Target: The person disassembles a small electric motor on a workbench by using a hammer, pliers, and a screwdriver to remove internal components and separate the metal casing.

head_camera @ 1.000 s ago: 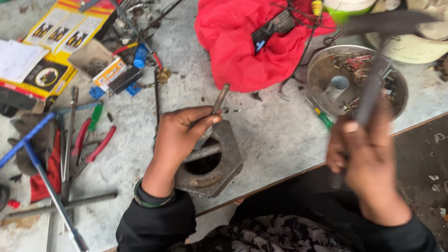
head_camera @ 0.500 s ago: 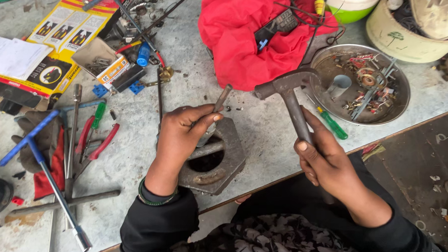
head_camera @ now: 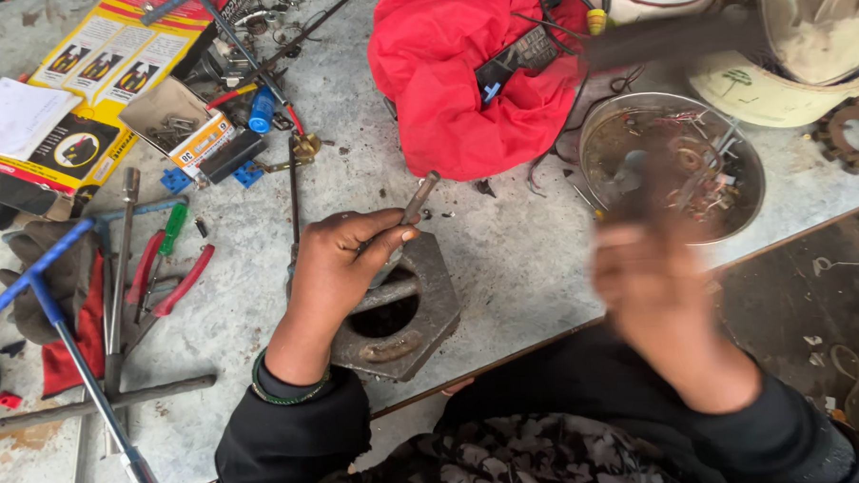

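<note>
Rusty metal block [head_camera: 408,318] sits at the table edge, your left hand [head_camera: 340,268] pinching a punch [head_camera: 417,200] upright over its hole, while your right hand [head_camera: 655,291] (blurred) grips the raised hammer [head_camera: 675,38], the blow not yet landed.

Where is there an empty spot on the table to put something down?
Bare grey tabletop lies between the red cloth, the rusty square metal block and the round metal bowl. The left side is crowded with red-handled pliers and a blue-handled wrench.
</note>
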